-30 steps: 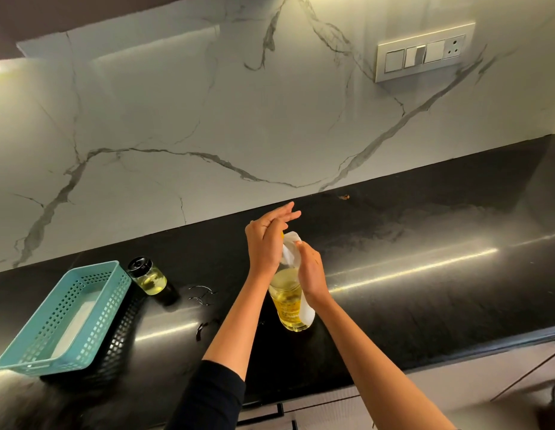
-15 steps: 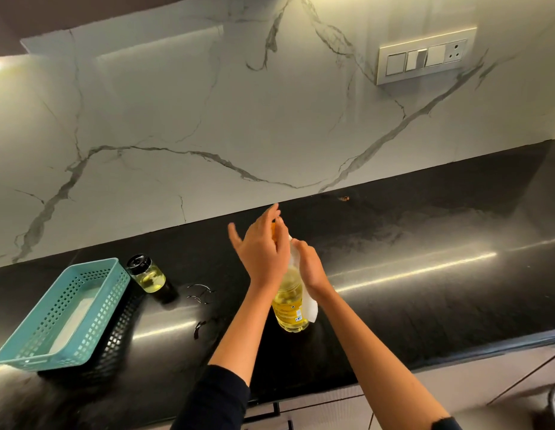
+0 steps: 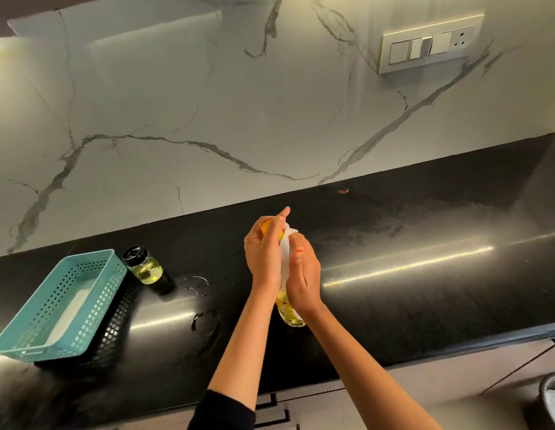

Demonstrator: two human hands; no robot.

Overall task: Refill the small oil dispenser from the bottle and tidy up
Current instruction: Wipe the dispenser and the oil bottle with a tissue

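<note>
Yellow oil fills the bottle [image 3: 289,316], upright mid-worktop [image 3: 425,305] and set back from the front edge. The right hand [image 3: 302,274] grips its body through white paper [image 3: 285,243], likely against slippery drips, while the left hand [image 3: 263,252] curls round the cap [image 3: 265,226], seemingly to twist it. Farther back-left, the small dispenser [image 3: 144,266] stands capped beside the teal basket [image 3: 93,255]; moving room lies toward the right end.

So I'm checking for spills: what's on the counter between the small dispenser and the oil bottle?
Head view: thin shiny curved streaks, apparently liquid, on the black counter between dispenser and bottle.
</note>
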